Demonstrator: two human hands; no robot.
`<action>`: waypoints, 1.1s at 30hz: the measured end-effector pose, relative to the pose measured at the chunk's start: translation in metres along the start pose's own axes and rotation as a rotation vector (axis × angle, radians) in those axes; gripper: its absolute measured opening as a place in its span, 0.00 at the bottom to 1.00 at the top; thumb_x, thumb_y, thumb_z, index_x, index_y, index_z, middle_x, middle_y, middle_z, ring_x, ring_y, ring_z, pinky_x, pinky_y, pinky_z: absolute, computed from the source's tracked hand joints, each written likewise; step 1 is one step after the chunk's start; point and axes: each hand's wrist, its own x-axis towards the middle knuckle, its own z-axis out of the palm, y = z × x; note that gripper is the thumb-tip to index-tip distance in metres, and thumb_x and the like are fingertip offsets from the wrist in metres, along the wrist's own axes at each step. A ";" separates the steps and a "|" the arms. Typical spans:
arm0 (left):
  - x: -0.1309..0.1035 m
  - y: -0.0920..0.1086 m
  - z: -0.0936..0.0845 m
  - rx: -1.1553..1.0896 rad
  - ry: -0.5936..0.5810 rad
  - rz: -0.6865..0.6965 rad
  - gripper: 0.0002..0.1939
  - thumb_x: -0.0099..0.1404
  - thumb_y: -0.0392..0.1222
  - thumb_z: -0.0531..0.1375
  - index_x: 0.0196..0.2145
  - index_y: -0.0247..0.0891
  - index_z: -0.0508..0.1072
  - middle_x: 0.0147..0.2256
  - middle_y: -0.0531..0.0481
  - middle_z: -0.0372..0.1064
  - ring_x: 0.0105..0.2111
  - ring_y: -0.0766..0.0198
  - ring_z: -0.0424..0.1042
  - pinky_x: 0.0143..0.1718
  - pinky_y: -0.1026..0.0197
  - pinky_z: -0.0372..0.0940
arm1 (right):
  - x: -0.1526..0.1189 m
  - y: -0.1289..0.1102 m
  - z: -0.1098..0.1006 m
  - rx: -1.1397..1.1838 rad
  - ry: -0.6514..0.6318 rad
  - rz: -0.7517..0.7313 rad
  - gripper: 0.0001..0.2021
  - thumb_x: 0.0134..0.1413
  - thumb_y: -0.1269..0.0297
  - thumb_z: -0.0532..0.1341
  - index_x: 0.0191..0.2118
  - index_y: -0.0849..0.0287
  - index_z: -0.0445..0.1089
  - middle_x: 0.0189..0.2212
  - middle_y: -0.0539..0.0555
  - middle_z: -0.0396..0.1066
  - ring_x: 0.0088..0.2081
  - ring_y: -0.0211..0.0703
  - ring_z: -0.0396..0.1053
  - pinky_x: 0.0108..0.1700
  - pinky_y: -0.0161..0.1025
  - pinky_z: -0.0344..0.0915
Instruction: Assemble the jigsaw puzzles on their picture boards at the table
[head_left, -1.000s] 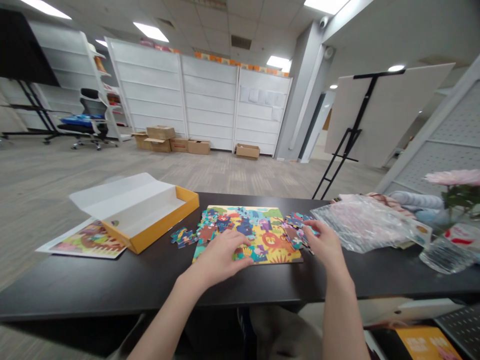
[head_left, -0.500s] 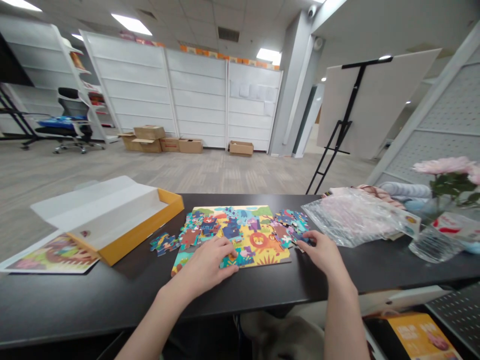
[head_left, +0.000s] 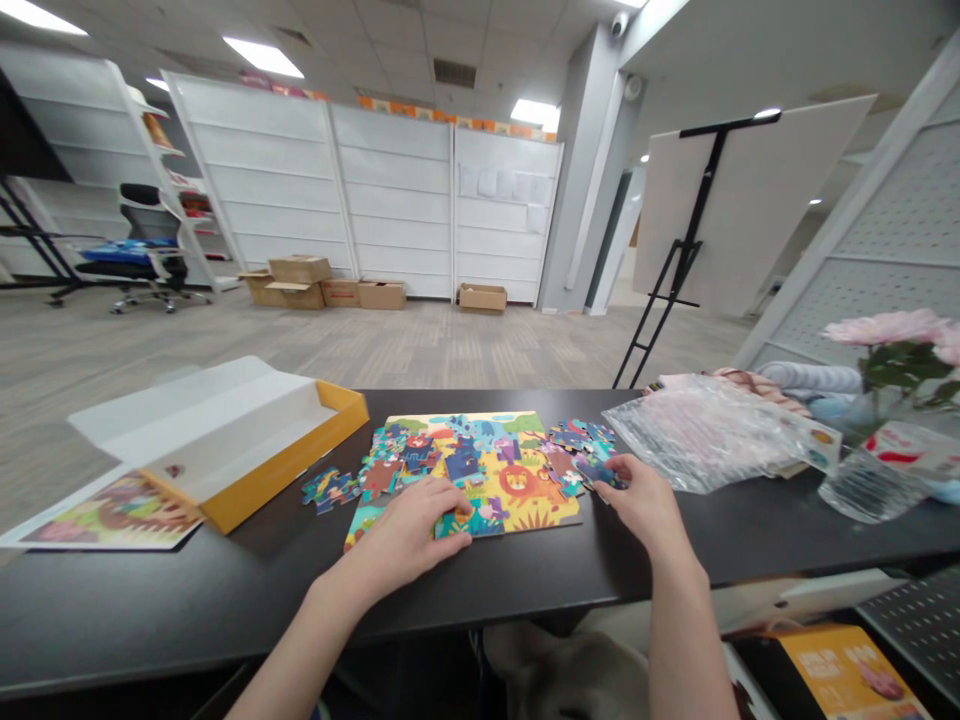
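Observation:
A colourful animal puzzle lies on the black table, with loose pieces on top of it and around it. My left hand rests on its lower left part, fingers apart, holding nothing that shows. At the puzzle's right side, my right hand pinches a dark blue puzzle piece between thumb and fingers, beside a pile of loose pieces. Another small pile of pieces lies left of the puzzle.
An open yellow box and a picture sheet lie at the left. On the right are a clear plastic bag and a glass vase with pink flowers. An easel stands behind the table.
My right hand has shifted very slightly, and the dark blue piece in its fingers shows more. My left hand has moved slightly left over the puzzle.

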 end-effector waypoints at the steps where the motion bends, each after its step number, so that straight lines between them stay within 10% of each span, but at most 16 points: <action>1: 0.000 0.000 0.000 0.002 0.001 -0.002 0.08 0.64 0.43 0.64 0.42 0.43 0.74 0.43 0.48 0.72 0.46 0.55 0.69 0.50 0.54 0.63 | 0.000 -0.001 0.000 0.010 0.006 -0.003 0.11 0.46 0.60 0.66 0.38 0.54 0.73 0.36 0.56 0.79 0.41 0.53 0.77 0.43 0.45 0.69; 14: 0.000 0.002 -0.004 -0.008 -0.015 -0.029 0.12 0.63 0.44 0.65 0.44 0.43 0.74 0.45 0.47 0.73 0.48 0.53 0.70 0.52 0.53 0.63 | -0.007 -0.061 0.001 0.690 -0.202 -0.114 0.16 0.44 0.59 0.67 0.41 0.57 0.71 0.38 0.57 0.76 0.38 0.46 0.75 0.40 0.43 0.75; 33: 0.001 0.004 -0.003 -0.011 0.010 -0.013 0.13 0.61 0.42 0.65 0.44 0.42 0.74 0.46 0.47 0.74 0.50 0.53 0.70 0.55 0.53 0.62 | -0.027 -0.099 0.003 0.685 -0.584 -0.250 0.19 0.53 0.63 0.64 0.51 0.56 0.71 0.32 0.51 0.74 0.33 0.42 0.74 0.37 0.39 0.71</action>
